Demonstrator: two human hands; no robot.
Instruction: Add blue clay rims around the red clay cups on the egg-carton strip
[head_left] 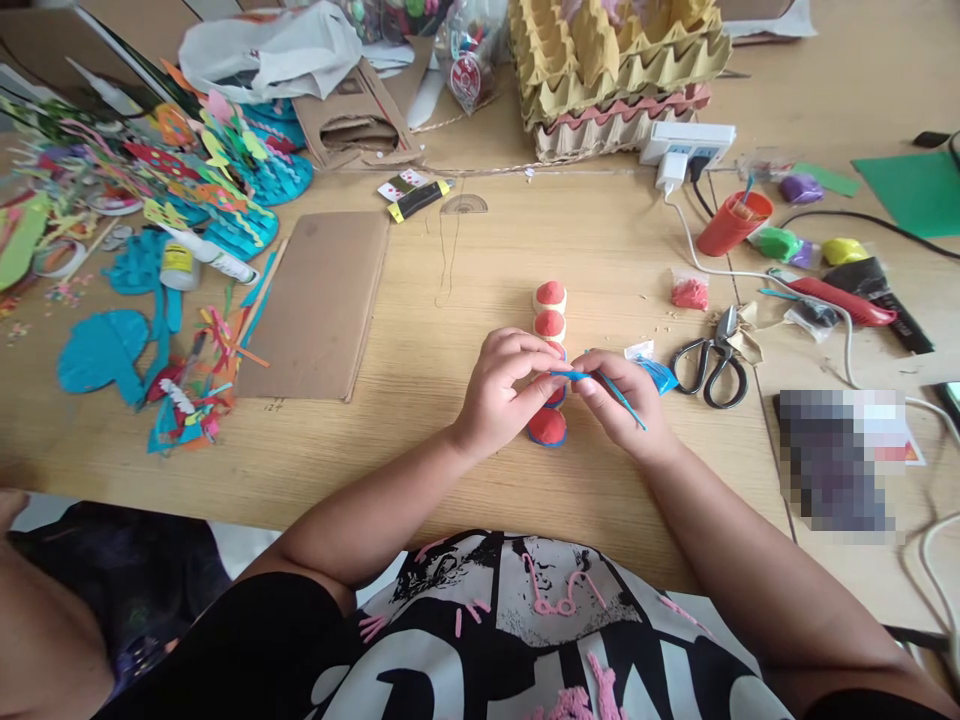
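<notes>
My left hand [504, 395] and my right hand [621, 405] meet in front of me, fingertips pinched on a small blue piece of modelling clay [571, 375]. A thin blue stick [624, 404] also lies in my right hand, its end poking out below the fingers. Under my hands runs a row of red-topped domes: the far ones [550, 294] have cream rims, and the nearest dome [547, 428] has a blue edge. My fingers partly hide the middle domes. Beside my right hand lies an opened packet of blue clay [657, 375].
Black-handled scissors [712, 362], a red clay packet [688, 292] and an orange cup [735, 222] are on the right. A cardboard sheet [315, 300] and blue craft pieces [103, 350] lie left. Egg trays [615, 75] stand behind, near a power strip [694, 140] with trailing cables.
</notes>
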